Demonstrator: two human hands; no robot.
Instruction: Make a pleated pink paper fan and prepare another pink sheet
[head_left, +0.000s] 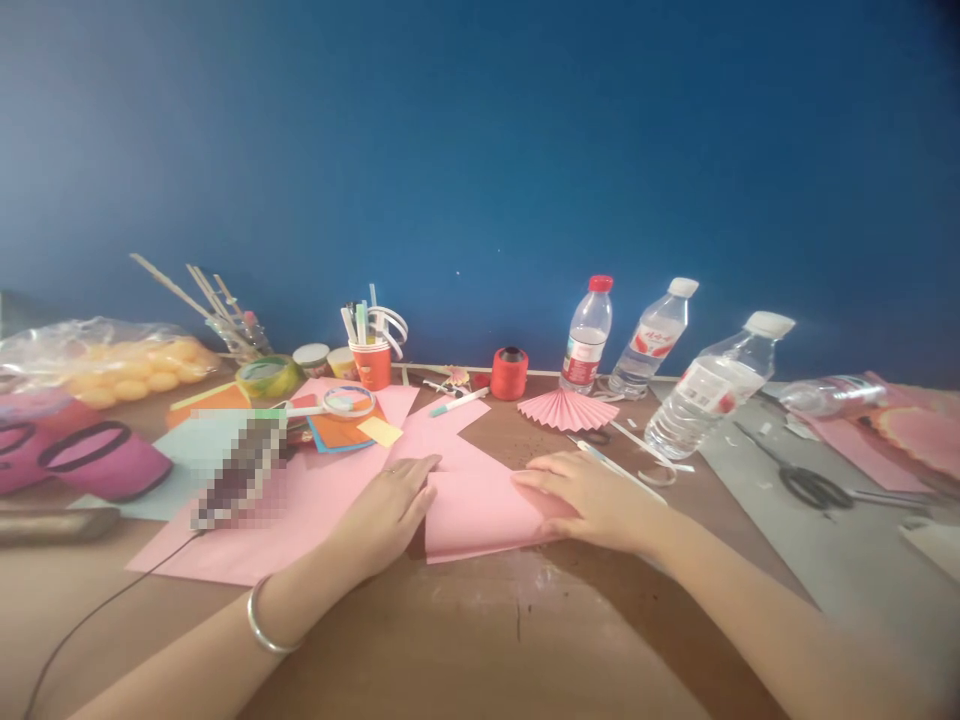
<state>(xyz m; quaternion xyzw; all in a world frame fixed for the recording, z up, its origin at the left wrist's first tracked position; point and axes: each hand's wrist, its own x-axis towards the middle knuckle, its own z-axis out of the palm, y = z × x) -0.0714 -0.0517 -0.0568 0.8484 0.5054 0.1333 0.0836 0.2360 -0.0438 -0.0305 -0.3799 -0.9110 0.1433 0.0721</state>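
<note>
Right hand (600, 495) is lying over the right end of a folded pink paper (476, 515), fingers spread along the top, thumb near the front edge. Left hand (394, 503) is touching the paper's left edge, fingers together. Cannot tell whether either hand is pinching the paper or only pressing it. The folded paper is lying on the brown table (480, 650), between the two hands. A bracelet (262, 622) is circling the left wrist.

Under the left forearm, a larger pink sheet (300, 530) is spreading leftward. A pixelated object, too blurred to name, is lying on that side. Beyond the hands, a marker (457, 403) is resting on pink paper; a pleated fan (568, 410) is lying just in front of a red-capped bottle (587, 345). A red spool (510, 376) is standing near that bottle. Farther right, scissors (814, 488) are lying on a grey sheet (757, 545).
</note>
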